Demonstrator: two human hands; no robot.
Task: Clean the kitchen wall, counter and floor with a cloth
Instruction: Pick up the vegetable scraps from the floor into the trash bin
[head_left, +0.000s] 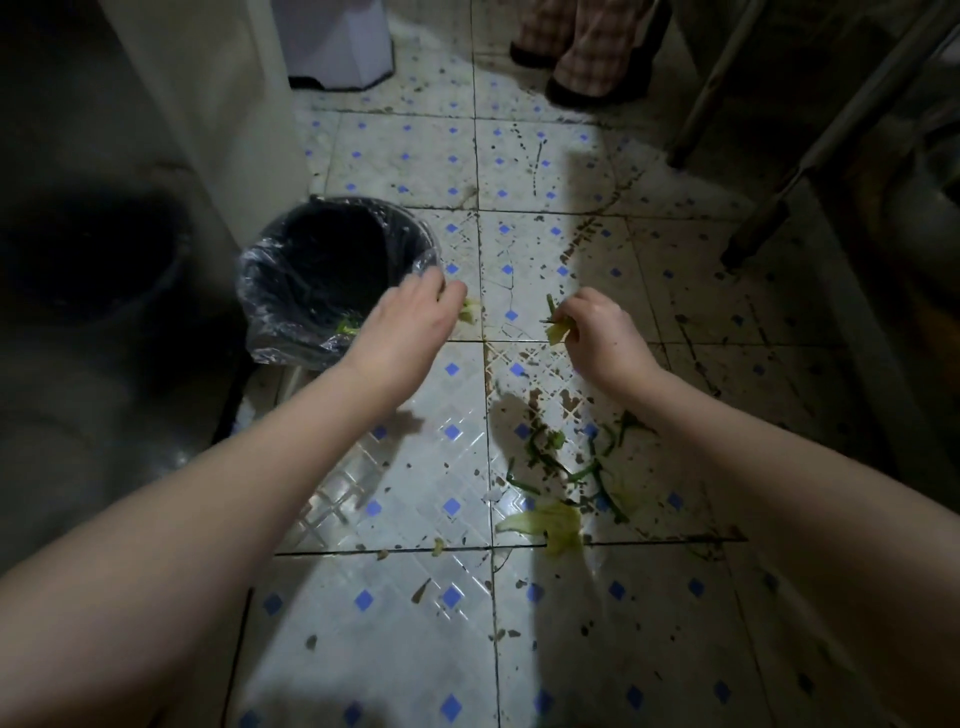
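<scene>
Both my arms reach forward over a dirty tiled floor (410, 478) with blue diamonds and dark stains. My left hand (410, 317) hovers beside the rim of a black bin (322, 260) lined with a clear bag and pinches a pale green vegetable scrap (470, 310). To its right, my right hand (597, 332) pinches another leafy scrap (557, 328) above the floor. More green stems and a pale leaf (556, 525) lie scattered on the tiles below my right forearm. No cloth is in view.
Another person's feet in checked trousers (582, 57) stand at the far top. A white appliance base (337, 47) and a pale wall panel (208, 130) are on the left. Metal frame legs (753, 228) slant down at the right.
</scene>
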